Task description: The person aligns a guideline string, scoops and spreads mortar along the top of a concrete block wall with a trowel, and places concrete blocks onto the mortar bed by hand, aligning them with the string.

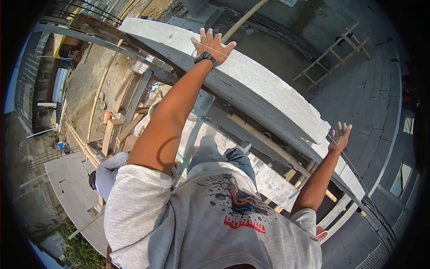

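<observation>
My left hand (215,48), with a dark watch (205,58) on the wrist, lies spread on top of a row of light grey blocks (273,85) in a wall. A thin string line (251,61) runs along that top face, passing by the hand. My right hand (340,136) is beside the stepped right end of the upper blocks, above a lower block (347,177). Its fingers are apart and nothing shows in it. Whether it touches the block is hard to make out.
Below me is a pale, stained platform (273,181) with bamboo poles (268,141) alongside. Beyond the wall stands a wooden ladder-like frame (329,58). At left, another person in grey clothing (109,172) is near timber pieces (127,94) and a lower block wall (67,179).
</observation>
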A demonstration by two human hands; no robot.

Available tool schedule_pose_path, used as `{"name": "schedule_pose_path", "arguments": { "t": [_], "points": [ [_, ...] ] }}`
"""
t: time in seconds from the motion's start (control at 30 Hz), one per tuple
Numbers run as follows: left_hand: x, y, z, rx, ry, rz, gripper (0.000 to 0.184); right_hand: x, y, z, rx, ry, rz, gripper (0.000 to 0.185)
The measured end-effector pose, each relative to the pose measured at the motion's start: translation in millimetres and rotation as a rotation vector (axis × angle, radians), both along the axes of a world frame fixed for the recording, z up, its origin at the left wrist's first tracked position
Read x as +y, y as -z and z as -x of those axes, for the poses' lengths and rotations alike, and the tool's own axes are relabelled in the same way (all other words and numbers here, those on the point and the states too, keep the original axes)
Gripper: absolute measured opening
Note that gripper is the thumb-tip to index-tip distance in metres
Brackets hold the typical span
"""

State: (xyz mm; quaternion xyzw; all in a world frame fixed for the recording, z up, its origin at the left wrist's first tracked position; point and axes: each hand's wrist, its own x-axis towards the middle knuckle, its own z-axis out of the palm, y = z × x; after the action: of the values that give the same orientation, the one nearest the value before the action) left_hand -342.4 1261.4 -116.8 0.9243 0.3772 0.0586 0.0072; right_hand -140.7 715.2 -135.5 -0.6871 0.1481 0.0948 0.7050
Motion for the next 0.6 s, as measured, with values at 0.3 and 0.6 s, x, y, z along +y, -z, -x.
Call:
{"name": "schedule_pose_path", "arguments": {
  "t": [0.3, 0.6],
  "points": [
    [3.4, 5.3, 0.5, -0.026, 0.010, -0.031, 0.079, 1.2, 111.0, -22.0, 0.063, 0.141, -0.422, 0.081],
    [-1.0, -4.6, 3.0, -0.044, 0.015, 0.017, 0.074, -88.4, 105.9, -29.7, -0.048, 0.857, -0.163, 0.077]
  ]
}}
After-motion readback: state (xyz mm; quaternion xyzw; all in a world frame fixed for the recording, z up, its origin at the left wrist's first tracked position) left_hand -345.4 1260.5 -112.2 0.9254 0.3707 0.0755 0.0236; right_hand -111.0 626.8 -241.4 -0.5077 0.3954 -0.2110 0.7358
